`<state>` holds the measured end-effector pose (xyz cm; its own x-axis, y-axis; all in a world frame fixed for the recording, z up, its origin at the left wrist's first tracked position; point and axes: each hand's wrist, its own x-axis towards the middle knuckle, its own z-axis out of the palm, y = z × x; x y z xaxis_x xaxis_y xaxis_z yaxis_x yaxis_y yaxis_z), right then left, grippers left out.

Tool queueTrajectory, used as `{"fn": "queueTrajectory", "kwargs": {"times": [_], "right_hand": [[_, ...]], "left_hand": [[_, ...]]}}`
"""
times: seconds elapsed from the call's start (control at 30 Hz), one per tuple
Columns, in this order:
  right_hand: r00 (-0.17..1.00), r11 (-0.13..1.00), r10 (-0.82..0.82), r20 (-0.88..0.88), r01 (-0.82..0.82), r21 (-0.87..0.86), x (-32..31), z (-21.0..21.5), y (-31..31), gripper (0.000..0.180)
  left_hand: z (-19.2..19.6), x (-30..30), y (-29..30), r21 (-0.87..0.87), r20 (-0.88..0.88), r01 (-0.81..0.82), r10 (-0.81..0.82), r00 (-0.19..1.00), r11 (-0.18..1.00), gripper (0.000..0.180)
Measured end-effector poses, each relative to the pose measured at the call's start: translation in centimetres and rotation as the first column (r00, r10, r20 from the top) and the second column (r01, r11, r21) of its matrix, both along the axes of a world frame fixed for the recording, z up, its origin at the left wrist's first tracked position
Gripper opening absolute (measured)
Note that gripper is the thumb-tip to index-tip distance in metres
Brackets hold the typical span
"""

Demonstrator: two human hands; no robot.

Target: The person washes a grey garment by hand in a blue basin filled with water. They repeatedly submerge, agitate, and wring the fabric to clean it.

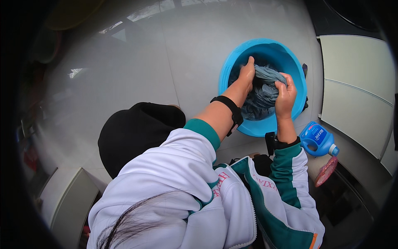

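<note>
A round blue basin (295, 62) stands on the floor in front of me, with wet grey-blue cloth (265, 96) bunched in dark water inside it. Over the basin, my right hand (286, 94) is closed around a twisted part of the cloth, its fingers curled over the fabric. My left hand (248, 74) grips the same cloth from the left side, thumb up; its other fingers are mostly hidden behind the hand and cloth. What kind of garment the cloth is, I cannot make out.
A blue detergent bottle (318, 139) stands right of the basin, near a pink slipper-like item (326, 171). Pale cabinet fronts (358, 83) line the right side. Grey floor tiles (186, 50) stretch to the left and far side.
</note>
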<state>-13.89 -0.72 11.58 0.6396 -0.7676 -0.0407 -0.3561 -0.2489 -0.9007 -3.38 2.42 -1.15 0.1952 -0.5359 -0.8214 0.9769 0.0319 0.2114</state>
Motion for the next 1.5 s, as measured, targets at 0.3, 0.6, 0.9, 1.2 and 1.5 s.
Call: {"fn": "queueTrajectory", "kwargs": {"times": [0.3,0.6,0.9,1.2,1.5], "right_hand": [[0.998,0.984,0.042,-0.049,-0.049,-0.17,3.3,-0.3,3.2,0.033],[0.915,0.922,-0.216,-0.342,0.075,-0.38,1.4,-9.5,-5.1,0.049],[0.724,0.926,-0.035,-0.689,-0.236,-0.295,-1.4,-14.6,-4.6,0.047],[0.725,0.996,-0.09,-0.683,0.063,-0.064,0.1,-12.5,-4.2,0.059],[0.996,0.997,-0.075,0.052,0.073,0.032,-0.4,-2.6,0.6,0.027]], "left_hand": [[3.8,0.2,0.4,-0.291,-0.015,-0.063,0.061,0.998,0.955,0.028],[5.0,0.4,1.3,0.201,0.379,0.135,-0.205,0.903,0.97,0.035],[2.1,-0.2,1.3,0.243,0.383,0.038,-0.132,0.914,0.969,0.047],[-0.1,-0.3,1.4,0.125,0.345,0.065,-0.105,0.933,0.99,0.053],[0.8,0.7,0.9,0.054,0.217,0.153,-0.161,0.963,0.987,0.073]]}}
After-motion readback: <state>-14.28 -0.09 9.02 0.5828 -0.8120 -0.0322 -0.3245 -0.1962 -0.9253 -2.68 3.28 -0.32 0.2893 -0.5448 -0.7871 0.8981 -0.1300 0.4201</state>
